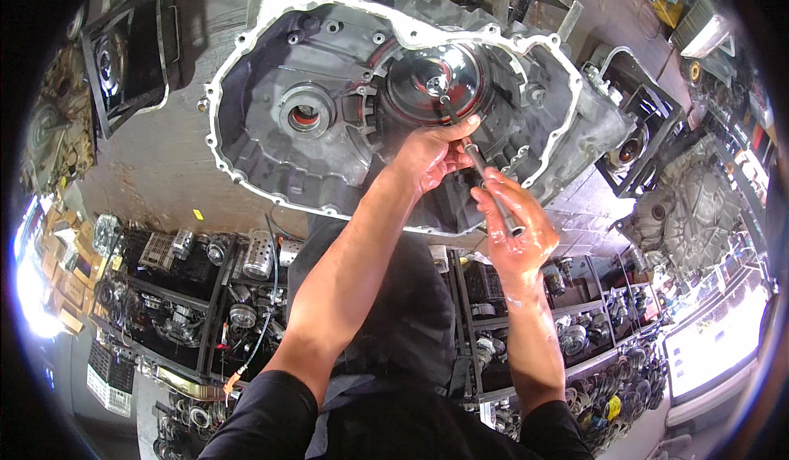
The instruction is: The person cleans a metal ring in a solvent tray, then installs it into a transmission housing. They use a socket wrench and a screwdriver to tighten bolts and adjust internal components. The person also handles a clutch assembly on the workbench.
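A large grey metal gearbox housing lies open in front of me, with a bright bolt-hole flange around it. Inside it is a round, oily, dark recess with reddish fluid; a smaller ringed bore is to its left. A slim metal rod-shaped tool slants from the recess toward me, with a thicker tubular near end. My left hand is closed around its thinner shaft, thumb stretched along it. My right hand grips the tubular part, fingers wrapped over it. Both hands look wet.
Metal stands with round parts flank the housing on both sides. Another grey casing stands at the right. Below the work surface, shelves hold several machine parts. A cable hangs near my left arm.
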`<action>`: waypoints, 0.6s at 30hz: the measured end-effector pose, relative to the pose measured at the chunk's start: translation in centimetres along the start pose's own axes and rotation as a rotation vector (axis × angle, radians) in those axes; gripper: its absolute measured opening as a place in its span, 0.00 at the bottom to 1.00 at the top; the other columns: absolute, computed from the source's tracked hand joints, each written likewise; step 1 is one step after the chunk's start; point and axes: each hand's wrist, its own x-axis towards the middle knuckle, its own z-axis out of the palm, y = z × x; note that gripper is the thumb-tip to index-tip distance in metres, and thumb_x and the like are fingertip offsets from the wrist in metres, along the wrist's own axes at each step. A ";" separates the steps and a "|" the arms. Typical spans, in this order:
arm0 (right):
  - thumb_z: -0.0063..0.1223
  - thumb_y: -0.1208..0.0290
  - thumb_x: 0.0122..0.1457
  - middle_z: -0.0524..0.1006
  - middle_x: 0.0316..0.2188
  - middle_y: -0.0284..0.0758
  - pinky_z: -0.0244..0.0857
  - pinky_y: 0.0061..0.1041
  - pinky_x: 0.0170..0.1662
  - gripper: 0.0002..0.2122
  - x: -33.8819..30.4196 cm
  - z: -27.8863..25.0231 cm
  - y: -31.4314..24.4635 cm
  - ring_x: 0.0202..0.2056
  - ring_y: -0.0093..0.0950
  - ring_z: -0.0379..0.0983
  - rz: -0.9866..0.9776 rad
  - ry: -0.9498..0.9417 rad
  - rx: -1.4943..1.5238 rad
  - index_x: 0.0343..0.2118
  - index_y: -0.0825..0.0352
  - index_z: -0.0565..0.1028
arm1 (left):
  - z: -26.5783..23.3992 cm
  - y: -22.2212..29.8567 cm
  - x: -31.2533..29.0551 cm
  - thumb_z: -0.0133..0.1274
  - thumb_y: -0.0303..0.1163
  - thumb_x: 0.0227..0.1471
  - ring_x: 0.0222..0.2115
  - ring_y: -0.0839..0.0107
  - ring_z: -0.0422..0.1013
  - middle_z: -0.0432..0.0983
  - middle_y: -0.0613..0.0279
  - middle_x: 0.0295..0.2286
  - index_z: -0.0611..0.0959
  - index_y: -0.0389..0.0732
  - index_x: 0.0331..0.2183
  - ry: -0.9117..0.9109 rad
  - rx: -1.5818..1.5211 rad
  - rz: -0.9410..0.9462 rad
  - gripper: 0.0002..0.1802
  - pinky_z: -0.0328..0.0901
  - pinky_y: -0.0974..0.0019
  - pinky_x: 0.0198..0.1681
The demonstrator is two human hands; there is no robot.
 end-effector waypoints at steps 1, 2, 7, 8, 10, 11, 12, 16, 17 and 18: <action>0.69 0.85 0.47 0.83 0.37 0.44 0.76 0.27 0.41 0.13 -0.2 0.1 0.0 0.38 0.34 0.82 0.065 0.053 0.005 0.37 0.71 0.79 | 0.0 0.1 -0.2 0.61 0.38 0.56 0.37 0.57 0.78 0.82 0.49 0.37 0.81 0.35 0.39 -0.062 -0.069 -0.005 0.16 0.72 0.58 0.45; 0.69 0.85 0.48 0.83 0.37 0.45 0.76 0.27 0.41 0.13 -0.4 0.3 0.0 0.37 0.33 0.82 0.108 0.104 0.007 0.36 0.72 0.78 | -0.1 0.1 -0.3 0.59 0.38 0.58 0.39 0.56 0.78 0.81 0.47 0.39 0.81 0.34 0.40 -0.135 -0.146 -0.010 0.17 0.72 0.57 0.47; 0.70 0.81 0.49 0.82 0.37 0.46 0.76 0.28 0.37 0.13 0.3 0.0 0.1 0.37 0.34 0.82 0.104 0.112 -0.042 0.36 0.70 0.78 | -0.4 -0.1 -0.4 0.55 0.28 0.58 0.42 0.56 0.77 0.80 0.45 0.40 0.80 0.31 0.42 -0.145 -0.215 0.072 0.12 0.71 0.55 0.50; 0.69 0.82 0.48 0.82 0.38 0.46 0.76 0.28 0.38 0.13 0.5 -0.1 0.0 0.38 0.35 0.82 0.075 0.059 -0.044 0.37 0.70 0.78 | -0.5 -0.2 -0.3 0.56 0.28 0.57 0.40 0.58 0.77 0.80 0.47 0.38 0.81 0.32 0.41 -0.117 -0.211 0.081 0.11 0.71 0.56 0.48; 0.67 0.85 0.48 0.82 0.39 0.44 0.76 0.29 0.41 0.14 1.0 -0.5 0.0 0.40 0.35 0.81 0.029 -0.067 -0.068 0.39 0.70 0.78 | -0.5 -0.1 -0.1 0.58 0.28 0.55 0.36 0.62 0.78 0.81 0.53 0.34 0.82 0.34 0.38 -0.009 -0.198 0.059 0.09 0.72 0.59 0.45; 0.64 0.87 0.47 0.82 0.41 0.42 0.75 0.31 0.45 0.16 1.0 -0.8 0.0 0.43 0.36 0.80 -0.041 -0.153 -0.106 0.41 0.70 0.79 | -0.4 0.0 -0.1 0.62 0.29 0.53 0.30 0.67 0.76 0.79 0.59 0.29 0.83 0.38 0.35 -0.009 -0.159 0.063 0.08 0.71 0.61 0.41; 0.63 0.88 0.47 0.82 0.41 0.42 0.75 0.30 0.44 0.16 1.0 -0.9 0.0 0.43 0.36 0.80 -0.058 -0.141 -0.064 0.41 0.70 0.79 | -0.4 0.2 -0.1 0.63 0.29 0.52 0.29 0.68 0.75 0.79 0.60 0.29 0.83 0.38 0.34 -0.002 -0.128 0.063 0.08 0.71 0.62 0.40; 0.67 0.84 0.48 0.82 0.39 0.43 0.75 0.29 0.41 0.13 0.3 -0.3 0.0 0.39 0.35 0.81 0.035 -0.011 -0.044 0.37 0.70 0.77 | -0.3 0.9 -0.8 0.60 0.31 0.55 0.36 0.61 0.76 0.80 0.54 0.33 0.82 0.36 0.36 -0.012 -0.098 0.008 0.09 0.70 0.57 0.46; 0.68 0.83 0.48 0.82 0.39 0.43 0.75 0.28 0.40 0.13 0.2 0.0 0.0 0.38 0.35 0.82 0.062 0.031 -0.048 0.36 0.70 0.77 | -0.2 0.9 -0.9 0.58 0.31 0.56 0.38 0.58 0.77 0.80 0.52 0.34 0.81 0.34 0.36 -0.068 -0.159 -0.002 0.10 0.70 0.55 0.48; 0.69 0.82 0.48 0.82 0.38 0.44 0.75 0.28 0.39 0.13 0.2 0.2 -0.1 0.38 0.34 0.82 0.106 0.081 -0.054 0.35 0.70 0.76 | -0.2 0.8 -1.0 0.56 0.31 0.57 0.40 0.56 0.77 0.80 0.50 0.36 0.81 0.33 0.37 -0.123 -0.221 -0.014 0.10 0.69 0.53 0.51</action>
